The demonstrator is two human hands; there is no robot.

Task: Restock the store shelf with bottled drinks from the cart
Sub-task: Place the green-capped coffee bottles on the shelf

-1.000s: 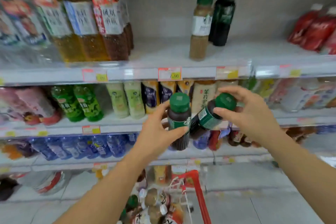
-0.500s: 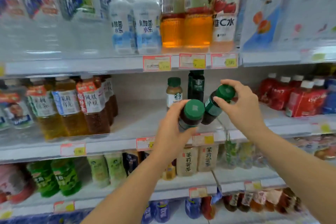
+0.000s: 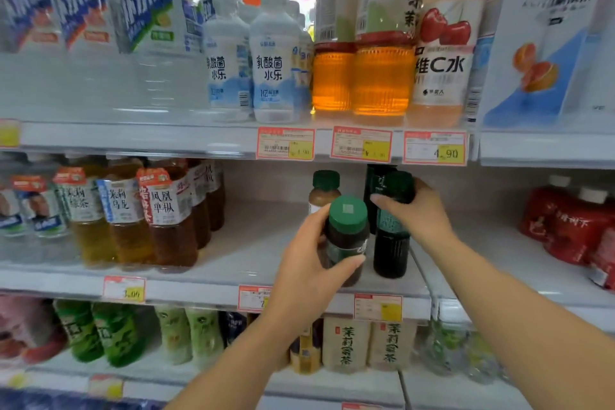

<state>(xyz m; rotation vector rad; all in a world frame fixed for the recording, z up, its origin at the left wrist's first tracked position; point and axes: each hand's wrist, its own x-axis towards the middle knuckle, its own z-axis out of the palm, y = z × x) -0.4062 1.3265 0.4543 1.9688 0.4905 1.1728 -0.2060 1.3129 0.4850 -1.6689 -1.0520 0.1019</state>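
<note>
Left hand: your left hand [image 3: 309, 276] is clamped round the body of the green-capped bottle [image 3: 347, 239], thumb across its label.
Right hand: your right hand [image 3: 421, 214] grips the neck and cap of the dark bottle [image 3: 391, 251] from the right.
Hands, relation: apart, 1 bottle in each, the 2 bottles just beside one another.
Green-capped bottle: upright, at the near edge of the middle shelf [image 3: 239, 263]; you cannot tell whether its base touches.
Dark bottle: upright, right of the green-capped bottle, base down at the shelf surface.
Behind the hands: 1 brown bottle [image 3: 323, 196] with a green cap and 1 black bottle [image 3: 375, 183], far on the same shelf.
Left on the shelf: a row of tea bottles [image 3: 166, 213].
Right on the shelf: red bottles [image 3: 572, 229].
Upper shelf: white bottles [image 3: 273, 70], amber bottles [image 3: 379, 80], price tags [image 3: 434, 148] on its edge.
</note>
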